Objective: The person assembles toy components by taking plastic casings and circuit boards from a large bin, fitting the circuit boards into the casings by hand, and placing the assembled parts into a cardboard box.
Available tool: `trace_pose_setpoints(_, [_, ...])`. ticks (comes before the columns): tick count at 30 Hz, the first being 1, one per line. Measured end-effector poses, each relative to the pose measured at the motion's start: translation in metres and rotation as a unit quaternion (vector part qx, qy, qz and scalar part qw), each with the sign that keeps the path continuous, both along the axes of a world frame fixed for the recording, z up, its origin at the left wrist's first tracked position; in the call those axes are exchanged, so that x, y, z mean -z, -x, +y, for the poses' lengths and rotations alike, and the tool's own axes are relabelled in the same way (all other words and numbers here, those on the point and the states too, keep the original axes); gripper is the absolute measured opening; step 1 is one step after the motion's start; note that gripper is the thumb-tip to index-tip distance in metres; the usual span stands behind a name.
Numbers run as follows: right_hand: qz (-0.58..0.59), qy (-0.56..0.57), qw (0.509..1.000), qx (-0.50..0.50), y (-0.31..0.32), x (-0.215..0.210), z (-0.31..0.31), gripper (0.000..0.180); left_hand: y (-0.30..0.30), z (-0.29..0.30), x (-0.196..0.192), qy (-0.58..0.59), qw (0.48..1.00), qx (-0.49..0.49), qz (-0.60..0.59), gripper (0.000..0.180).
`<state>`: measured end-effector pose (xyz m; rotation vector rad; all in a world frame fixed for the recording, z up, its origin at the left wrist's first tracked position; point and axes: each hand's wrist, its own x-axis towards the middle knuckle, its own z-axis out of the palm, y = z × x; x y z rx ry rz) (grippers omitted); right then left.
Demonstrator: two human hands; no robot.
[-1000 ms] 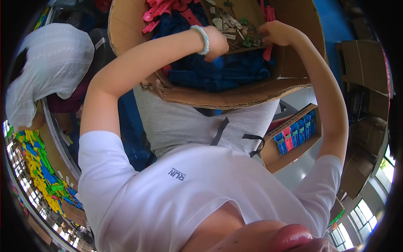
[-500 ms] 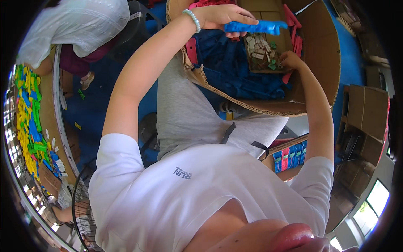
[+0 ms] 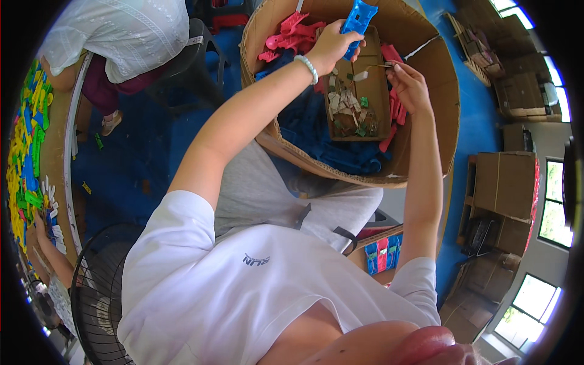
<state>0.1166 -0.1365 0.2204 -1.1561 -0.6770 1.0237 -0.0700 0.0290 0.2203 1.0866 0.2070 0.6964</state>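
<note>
My left hand, wearing a pale beaded bracelet, is closed round a long blue plastic piece, which points up and away. My right hand pinches a small thin part with a white tag-like bit dangling from it; its exact kind is too small to tell. Below that bit sits a shallow cardboard tray holding white and green scraps. The tray rests inside a large cardboard box among blue plastic pieces and pink ones.
A box with blue and pink pieces stands beside my leg. At left, a table bears piles of yellow, green and blue pieces, near a seated person and a black fan. Stacked cartons line the right.
My right hand has lifted from the tray with a small part and its dangling white bit. The blue piece in my left hand has turned from level to nearly upright. The view has shifted.
</note>
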Motion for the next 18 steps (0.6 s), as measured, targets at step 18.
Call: trace_pose_setpoints(18, [-0.176, -0.033, 0.981, 0.078, 0.049, 0.009, 0.02, 0.021, -0.01, -0.018, 0.02, -0.168, 0.983, 0.018, 0.067, 0.045])
